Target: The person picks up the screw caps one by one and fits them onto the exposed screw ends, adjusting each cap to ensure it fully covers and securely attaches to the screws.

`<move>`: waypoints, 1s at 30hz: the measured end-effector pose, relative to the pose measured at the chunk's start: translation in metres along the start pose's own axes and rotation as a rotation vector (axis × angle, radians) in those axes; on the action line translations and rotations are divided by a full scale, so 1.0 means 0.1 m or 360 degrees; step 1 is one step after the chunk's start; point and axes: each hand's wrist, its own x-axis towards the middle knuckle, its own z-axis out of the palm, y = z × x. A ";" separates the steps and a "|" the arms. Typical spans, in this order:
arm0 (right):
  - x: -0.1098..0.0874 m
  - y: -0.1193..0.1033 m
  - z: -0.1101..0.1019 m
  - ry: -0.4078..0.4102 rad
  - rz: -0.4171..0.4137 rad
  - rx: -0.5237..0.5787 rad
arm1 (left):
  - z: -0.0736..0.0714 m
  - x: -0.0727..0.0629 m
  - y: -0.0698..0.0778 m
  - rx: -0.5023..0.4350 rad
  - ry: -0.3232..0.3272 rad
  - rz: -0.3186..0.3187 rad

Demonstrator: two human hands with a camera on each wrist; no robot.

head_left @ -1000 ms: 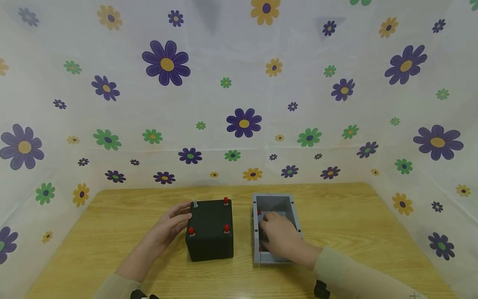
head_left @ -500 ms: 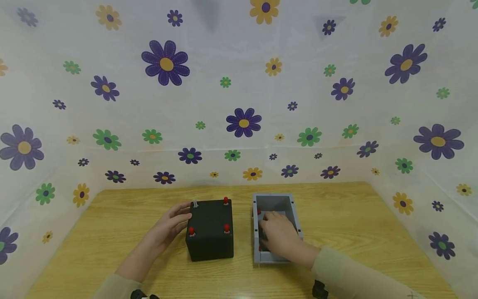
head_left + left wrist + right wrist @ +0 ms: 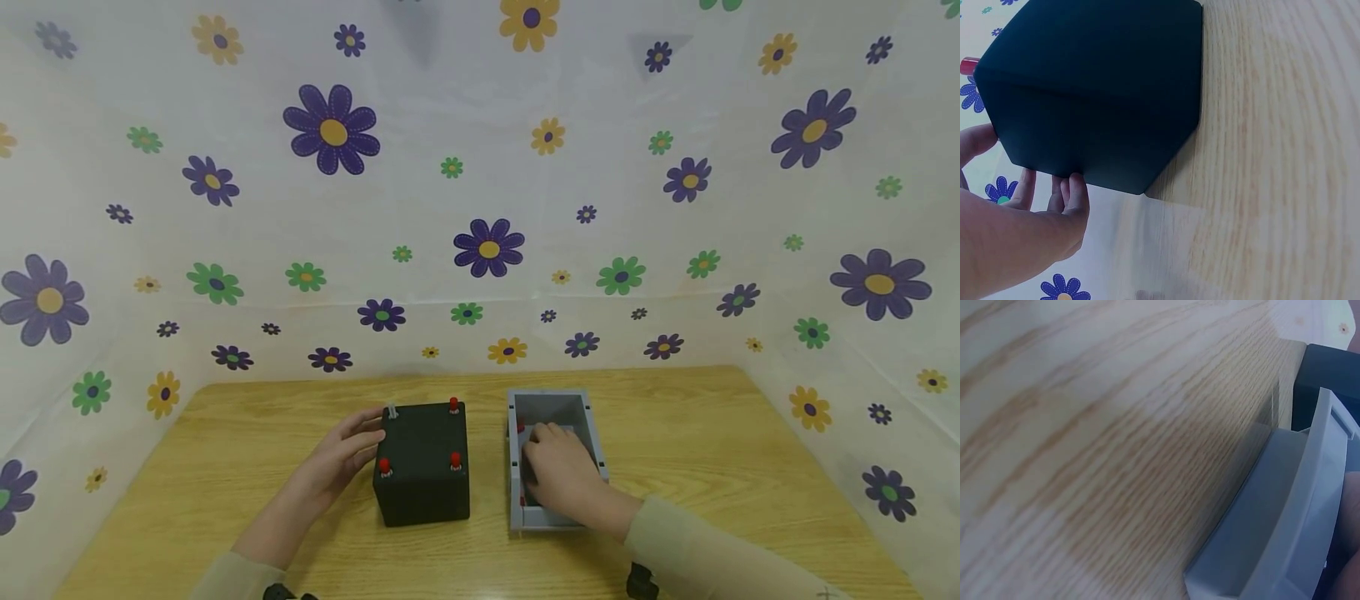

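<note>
A black box [image 3: 422,442] stands on the table, with a small lever switch near each top corner. Three levers wear red caps [image 3: 455,460]; the far-left lever [image 3: 392,412] is bare metal. My left hand [image 3: 337,462] rests its fingers along the box's left side; in the left wrist view the fingertips [image 3: 1077,184] touch the black wall [image 3: 1085,125]. To the right, my right hand [image 3: 564,473] reaches down into a grey bin [image 3: 549,518], its fingertips hidden. Small red pieces [image 3: 521,426] show at the bin's left inner side.
The wooden table [image 3: 675,442] extends to both sides of the box and bin. A strip of bare wood separates the two. Behind and at both sides hangs a white flower-print cloth [image 3: 420,208]. In the right wrist view the bin's wall [image 3: 1297,519] fills the right side.
</note>
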 end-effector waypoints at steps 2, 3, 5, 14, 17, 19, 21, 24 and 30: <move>0.00 0.00 0.00 0.0005 -0.0011 -0.0010 | 0.00 0.00 -0.01 -0.0002 -0.0004 0.0004; 0.00 0.01 0.00 0.0008 -0.0016 -0.0015 | -0.01 0.00 -0.01 -0.0005 -0.0004 0.0006; 0.00 0.01 0.00 0.0011 -0.0026 -0.0038 | -0.01 0.00 -0.01 -0.0009 -0.0007 0.0011; 0.01 0.03 -0.02 0.0042 -0.0069 -0.0167 | 0.00 -0.01 -0.01 -0.0030 0.0003 0.0019; 0.02 0.04 -0.02 0.0042 -0.0077 -0.0177 | 0.00 -0.01 0.00 -0.0042 -0.0004 0.0030; 0.03 0.05 -0.02 0.0043 -0.0081 -0.0180 | 0.00 -0.01 0.00 -0.0048 -0.0006 0.0035; 0.04 0.05 -0.03 0.0045 -0.0085 -0.0180 | 0.00 -0.01 0.00 -0.0045 -0.0010 0.0035; 0.05 0.06 -0.03 0.0052 -0.0094 -0.0178 | 0.00 -0.02 0.00 -0.0036 -0.0014 0.0033; 0.06 0.07 -0.04 0.0064 -0.0124 -0.0221 | 0.01 -0.02 0.01 -0.0006 -0.0008 0.0017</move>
